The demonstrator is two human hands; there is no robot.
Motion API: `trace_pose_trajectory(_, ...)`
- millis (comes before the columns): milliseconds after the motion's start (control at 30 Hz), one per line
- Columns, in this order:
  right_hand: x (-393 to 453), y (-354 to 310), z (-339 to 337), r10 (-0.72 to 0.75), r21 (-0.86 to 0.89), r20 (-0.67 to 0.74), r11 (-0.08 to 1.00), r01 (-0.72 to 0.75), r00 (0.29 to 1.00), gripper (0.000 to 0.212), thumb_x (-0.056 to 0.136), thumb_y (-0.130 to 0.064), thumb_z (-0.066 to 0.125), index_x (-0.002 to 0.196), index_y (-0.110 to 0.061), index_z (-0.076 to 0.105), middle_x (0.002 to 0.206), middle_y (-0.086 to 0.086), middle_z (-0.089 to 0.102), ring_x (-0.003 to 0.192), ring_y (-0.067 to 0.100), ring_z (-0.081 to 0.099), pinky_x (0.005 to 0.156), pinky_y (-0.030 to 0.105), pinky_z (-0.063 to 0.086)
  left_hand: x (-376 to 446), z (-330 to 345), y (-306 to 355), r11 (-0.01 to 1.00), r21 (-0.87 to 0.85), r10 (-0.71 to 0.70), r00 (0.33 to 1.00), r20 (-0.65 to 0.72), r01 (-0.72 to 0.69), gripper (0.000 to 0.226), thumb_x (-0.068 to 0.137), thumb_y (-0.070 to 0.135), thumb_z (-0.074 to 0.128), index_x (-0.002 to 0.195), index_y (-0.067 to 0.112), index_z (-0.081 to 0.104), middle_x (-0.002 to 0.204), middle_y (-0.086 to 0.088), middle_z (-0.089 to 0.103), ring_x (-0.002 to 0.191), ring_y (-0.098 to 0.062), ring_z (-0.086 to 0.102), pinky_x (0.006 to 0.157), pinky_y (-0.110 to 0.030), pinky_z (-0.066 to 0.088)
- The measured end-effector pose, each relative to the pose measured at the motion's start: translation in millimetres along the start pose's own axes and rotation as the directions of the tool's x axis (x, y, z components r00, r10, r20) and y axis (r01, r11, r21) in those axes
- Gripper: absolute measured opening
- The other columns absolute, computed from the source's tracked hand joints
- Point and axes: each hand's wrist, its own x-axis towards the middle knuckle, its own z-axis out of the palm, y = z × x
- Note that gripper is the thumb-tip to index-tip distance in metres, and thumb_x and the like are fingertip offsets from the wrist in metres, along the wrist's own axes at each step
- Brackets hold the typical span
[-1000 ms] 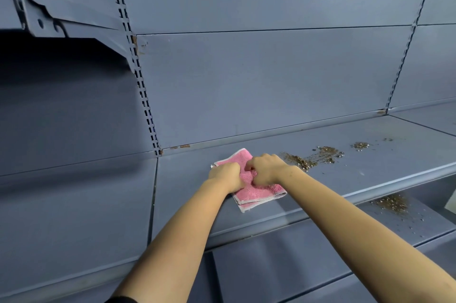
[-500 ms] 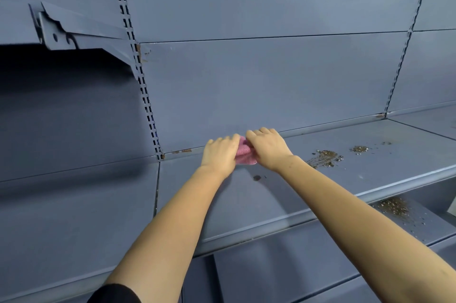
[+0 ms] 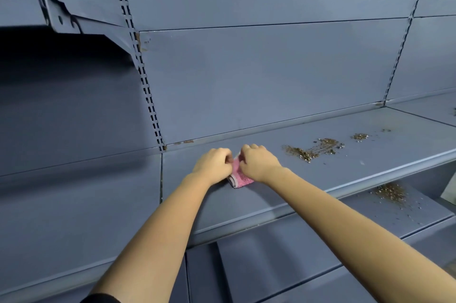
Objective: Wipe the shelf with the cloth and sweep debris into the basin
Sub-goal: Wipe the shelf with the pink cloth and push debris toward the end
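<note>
The pink cloth (image 3: 238,174) lies bunched on the grey shelf (image 3: 276,194), near its left end, and I hold it between my two hands. My left hand (image 3: 214,164) grips its left side with curled fingers, and my right hand (image 3: 259,163) pinches its top and right side. I judge that I am folding the cloth into a small pad, so the wiping itself is not yet begun. The debris (image 3: 313,149) is scattered to the right, well apart from the cloth. More crumbs (image 3: 391,193) lie on the lower shelf (image 3: 320,228). I see no basin. Next I should press the pad flat and push it toward the debris, slowly, so nothing falls over the front edge.
</note>
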Motion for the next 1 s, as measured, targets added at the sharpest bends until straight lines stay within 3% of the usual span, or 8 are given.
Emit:
trace_pose_trajectory(167, 7.2, -21.2, 43.6, 0.168, -0.188, 0.114, 0.972, -0.145, 0.979, 0.064, 0.099, -0.036, 0.021, 0.146, 0.005, 0.007, 0.155, 0.026, 0.007, 0.146, 0.037, 0.006, 0.12, 0.043, 0.007, -1.3, 2.3, -28.8, 0.985, 0.153, -0.066, 0.996, -0.065, 0.076, 0.026, 0.091, 0.009, 0.041, 0.111, 0.009, 0.058, 0.121, -0.007, 0.06, 0.11, -0.027, 0.055, 0.083, -0.033, 0.044)
trace_pose_trajectory(300, 14.4, -14.0, 47.5, 0.025, -0.122, 0.189, 0.993, -0.002, 0.982, 0.056, 0.098, -0.024, 0.024, 0.148, -0.005, 0.008, 0.158, 0.018, -0.002, 0.147, 0.03, -0.006, 0.121, 0.04, -0.004, 3.0, 10.6, -42.5, 0.975, 0.188, -0.102, 0.991, -0.082, 0.116, 0.029, 0.094, 0.013, 0.041, 0.118, 0.009, 0.055, 0.126, -0.006, 0.057, 0.114, -0.026, 0.054, 0.087, -0.033, 0.044)
trace_pose_trajectory(533, 10.5, 67.0, 2.5, -0.068, 0.112, 0.257, 0.993, 0.04, 0.964, 0.049, 0.091, -0.004, 0.04, 0.134, -0.024, 0.05, 0.147, -0.008, 0.039, 0.144, 0.018, 0.021, 0.118, 0.035, 0.007, 12.3, 15.4, -42.2, 0.97, 0.235, -0.049, 0.997, -0.061, 0.062, 0.031, 0.094, 0.012, 0.04, 0.122, 0.009, 0.053, 0.128, -0.005, 0.055, 0.118, -0.024, 0.05, 0.093, -0.031, 0.04)
trace_pose_trajectory(633, 15.8, 73.3, -9.9, 0.044, 0.411, 0.234, 0.901, -0.14, 0.971, 0.043, 0.087, 0.008, 0.038, 0.115, -0.007, 0.066, 0.105, 0.003, 0.062, 0.104, 0.029, 0.056, 0.082, 0.017, 0.045, 13.0, 17.5, -38.0, 0.968, 0.245, -0.034, 0.998, -0.048, 0.045, 0.031, 0.094, 0.011, 0.04, 0.122, 0.009, 0.053, 0.129, -0.005, 0.054, 0.121, -0.024, 0.048, 0.095, -0.031, 0.039)
trace_pose_trajectory(733, 25.5, 61.2, -4.2, 0.142, 0.353, 0.061, 0.923, -0.155, 0.988, 0.026, 0.086, -0.012, 0.048, 0.098, -0.001, 0.068, 0.096, 0.015, 0.065, 0.094, 0.03, 0.057, 0.071, 0.027, 0.046, 13.3, 20.2, -35.7, 0.968, 0.247, -0.027, 0.999, -0.04, 0.037, 0.032, 0.094, 0.012, 0.039, 0.123, 0.009, 0.053, 0.129, -0.005, 0.054, 0.121, -0.024, 0.048, 0.096, -0.031, 0.039)
trace_pose_trajectory(833, 20.8, 51.0, 17.3, 0.113, 0.07, 0.087, 0.99, -0.119, 0.99, 0.043, 0.087, -0.043, 0.047, 0.121, -0.018, 0.054, 0.136, 0.006, 0.052, 0.134, 0.027, 0.039, 0.108, 0.046, 0.03, 12.7, 21.0, -38.6, 0.967, 0.249, -0.032, 0.998, -0.047, 0.043, 0.032, 0.095, 0.014, 0.038, 0.123, 0.009, 0.053, 0.129, -0.006, 0.054, 0.12, -0.024, 0.049, 0.097, -0.032, 0.039)
trace_pose_trajectory(900, 16.5, 50.2, 27.6, 0.107, -0.101, 0.1, 0.99, -0.097, 0.989, 0.059, 0.09, -0.054, 0.036, 0.142, -0.025, 0.03, 0.157, -0.005, 0.021, 0.147, 0.026, 0.009, 0.114, 0.06, 0.004, 11.5, 20.0, -43.1, 0.968, 0.247, -0.04, 0.998, -0.058, 0.053, 0.032, 0.096, 0.015, 0.038, 0.123, 0.009, 0.053, 0.129, -0.005, 0.054, 0.12, -0.024, 0.049, 0.097, -0.032, 0.039)
trace_pose_trajectory(1000, 19.5, 50.6, 30.2, 0.113, -0.101, 0.095, 0.989, -0.104, 0.989, 0.06, 0.095, -0.051, 0.028, 0.147, -0.026, 0.017, 0.16, -0.005, 0.006, 0.148, 0.027, -0.002, 0.116, 0.058, 0.001, 9.1, 18.0, -50.4, 0.97, 0.234, -0.056, 0.996, -0.072, 0.071, 0.032, 0.096, 0.014, 0.038, 0.123, 0.008, 0.053, 0.129, -0.005, 0.055, 0.119, -0.023, 0.05, 0.096, -0.032, 0.04)
